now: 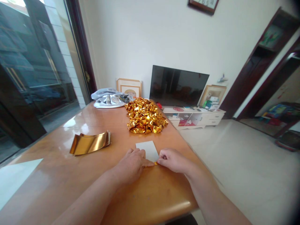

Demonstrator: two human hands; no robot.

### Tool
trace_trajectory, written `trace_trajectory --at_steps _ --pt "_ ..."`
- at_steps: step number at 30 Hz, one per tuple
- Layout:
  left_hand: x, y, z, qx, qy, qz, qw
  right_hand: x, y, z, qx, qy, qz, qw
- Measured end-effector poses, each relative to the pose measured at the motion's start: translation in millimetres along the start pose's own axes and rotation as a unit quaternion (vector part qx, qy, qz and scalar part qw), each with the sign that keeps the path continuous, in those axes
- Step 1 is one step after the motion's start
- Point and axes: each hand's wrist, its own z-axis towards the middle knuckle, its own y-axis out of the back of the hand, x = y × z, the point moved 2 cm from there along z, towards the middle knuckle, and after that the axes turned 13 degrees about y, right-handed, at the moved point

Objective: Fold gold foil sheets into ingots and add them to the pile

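A sheet of gold foil paper (148,146) lies on the table with its pale, whitish back facing up. Its near edge is turned over into a narrow gold strip (156,163). My left hand (133,164) rests on the sheet's near left part, index finger along the folded edge and the other fingers bent over the paper. At the near right corner, my right hand (172,160) is closed, thumb and index finger pinching the end of the strip. Its other fingers are curled in. The fingers hide much of the fold.
A heap of folded gold foil pieces (146,117) lies beyond the sheet. On the left are a curved stack of gold foil sheets (90,143) and a pale sheet (16,178). Grey cloth (110,97) sits at the wooden table's (112,122) far end. The table's right edge runs beside my right forearm.
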Motion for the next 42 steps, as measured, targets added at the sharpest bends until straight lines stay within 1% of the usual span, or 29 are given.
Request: trace_trajectory --at_steps 3,10,15,17,18,20,22,23,25,30,34,37,39,42 --pt "0.7 -1.2 0.0 0.005 0.003 0.005 1.000 0.1 0.7 -1.6 0.000 0.003 -0.016 1.000" --pt "3.4 -3.1 0.5 0.005 0.006 0.004 1.000 8.5 4.5 -8.4 -0.013 -0.015 -0.083 0.996" --pt "5.0 -6.8 1.5 0.000 0.013 -0.006 1.000 9.8 6.1 -18.5 -0.052 -0.043 -0.109 0.992" --pt "5.2 -7.3 1.6 0.001 0.020 -0.004 1.000 17.4 7.6 -24.4 -0.079 -0.034 -0.135 0.987" --pt "5.1 -7.1 1.5 0.003 0.019 -0.002 1.000 23.6 7.8 -27.4 -0.091 -0.018 -0.149 0.985" --pt "4.4 -6.1 1.0 0.010 0.011 0.004 1.000 38.7 5.4 -33.0 -0.085 0.028 -0.169 0.982" --pt "3.8 -5.0 0.6 0.015 0.004 0.007 1.000 52.5 0.2 -38.5 -0.049 0.057 -0.187 0.979" --pt "3.6 -4.6 0.5 0.015 0.003 0.007 1.000 57.7 -2.6 -41.1 -0.029 0.064 -0.198 0.978" --pt "3.5 -4.4 0.6 0.014 0.005 0.005 1.000 63.8 -5.6 -46.1 -0.011 0.062 -0.230 0.971" --pt "3.6 -5.3 1.6 0.023 0.024 -0.001 0.999 66.9 0.3 -52.2 0.012 0.048 -0.288 0.956" --pt "3.4 -5.0 1.8 0.024 0.049 -0.012 0.998 72.0 5.1 -48.6 -0.007 0.032 -0.313 0.949" --pt "4.0 -5.8 1.9 0.025 0.050 -0.017 0.998 76.3 -1.7 -45.4 -0.016 0.059 -0.307 0.950" --pt "5.7 -7.4 2.2 0.022 0.044 -0.018 0.999 76.9 -9.2 -44.5 -0.007 0.081 -0.298 0.951" --pt "10.3 -10.1 2.6 0.013 0.023 -0.030 0.999 75.0 -17.5 -44.1 0.006 0.093 -0.301 0.949"
